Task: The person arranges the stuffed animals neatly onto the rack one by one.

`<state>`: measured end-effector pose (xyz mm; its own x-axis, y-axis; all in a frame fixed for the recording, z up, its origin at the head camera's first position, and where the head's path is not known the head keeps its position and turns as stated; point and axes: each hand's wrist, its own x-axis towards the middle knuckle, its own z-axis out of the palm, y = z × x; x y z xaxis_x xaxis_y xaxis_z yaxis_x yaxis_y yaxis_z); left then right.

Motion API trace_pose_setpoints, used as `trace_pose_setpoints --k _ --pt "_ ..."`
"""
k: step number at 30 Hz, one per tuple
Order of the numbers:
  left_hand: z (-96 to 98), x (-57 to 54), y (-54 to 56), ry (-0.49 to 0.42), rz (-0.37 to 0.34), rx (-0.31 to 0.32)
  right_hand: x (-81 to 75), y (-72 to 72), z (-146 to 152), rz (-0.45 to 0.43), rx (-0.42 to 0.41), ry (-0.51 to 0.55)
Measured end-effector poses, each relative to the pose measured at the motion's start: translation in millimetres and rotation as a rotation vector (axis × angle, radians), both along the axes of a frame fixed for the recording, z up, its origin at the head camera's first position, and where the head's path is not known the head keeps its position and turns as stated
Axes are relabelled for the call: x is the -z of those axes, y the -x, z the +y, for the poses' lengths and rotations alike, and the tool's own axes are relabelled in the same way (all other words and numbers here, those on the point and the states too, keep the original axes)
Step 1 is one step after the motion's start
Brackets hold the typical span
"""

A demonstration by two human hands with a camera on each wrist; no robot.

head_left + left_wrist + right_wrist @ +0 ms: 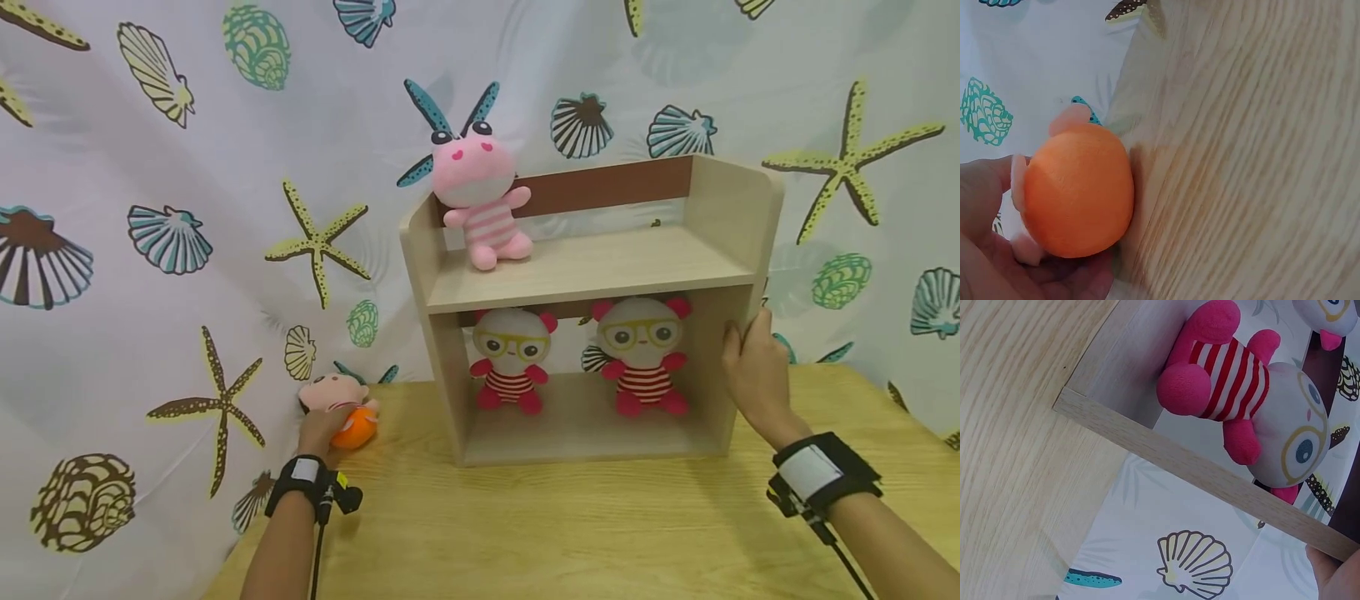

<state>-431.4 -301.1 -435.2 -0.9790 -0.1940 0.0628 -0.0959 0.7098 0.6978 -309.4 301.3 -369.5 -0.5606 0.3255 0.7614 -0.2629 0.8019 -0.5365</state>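
Observation:
My left hand [321, 429] grips a small plush doll [356, 427] with a pale pink head and a round orange bottom, at the table's left side by the curtain. In the left wrist view the doll's orange bottom [1080, 194] faces the camera, fingers curled around its side. My right hand [757, 379] holds the right side panel of a light wooden two-tier shelf [600, 265], thumb on the inner face. A pink striped hippo plush [483, 200] sits on the upper tier at the left. Two panda plushes with yellow glasses, one left [512, 358] and one right [642, 354], sit below.
The shelf stands on a wood-grain table [570, 525]. Behind and to the left hangs a white curtain [225, 125] printed with shells and starfish. Each wrist wears a black strap with a small camera and a trailing cable.

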Motion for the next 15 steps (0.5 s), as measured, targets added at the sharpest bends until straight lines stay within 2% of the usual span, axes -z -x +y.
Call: trace_pose_setpoints --k 1,2,4,6,7,11,15 --pt "1.9 -3.1 -7.4 -0.053 -0.029 -0.054 0.4 -0.1 -0.4 -0.003 0.000 0.003" --pt "3.1 -4.1 -10.2 -0.093 -0.044 -0.088 0.6 0.0 -0.5 -0.001 0.002 0.005" --pt "4.9 -5.0 -10.2 -0.111 -0.058 -0.102 0.5 -0.3 0.1 0.009 0.009 0.007" --pt "6.8 -6.7 -9.2 -0.070 -0.054 -0.086 -0.3 -0.7 1.0 0.019 0.014 0.007" --pt "8.0 -7.5 -9.4 -0.083 -0.058 -0.090 -0.7 -0.7 1.6 0.022 0.014 0.004" --pt "11.5 -8.5 -12.4 -0.112 -0.058 -0.131 -1.3 -0.4 1.8 0.027 -0.001 -0.008" --pt "11.6 -8.5 -15.9 -0.111 -0.096 -0.171 0.4 0.9 1.3 0.017 -0.022 -0.012"
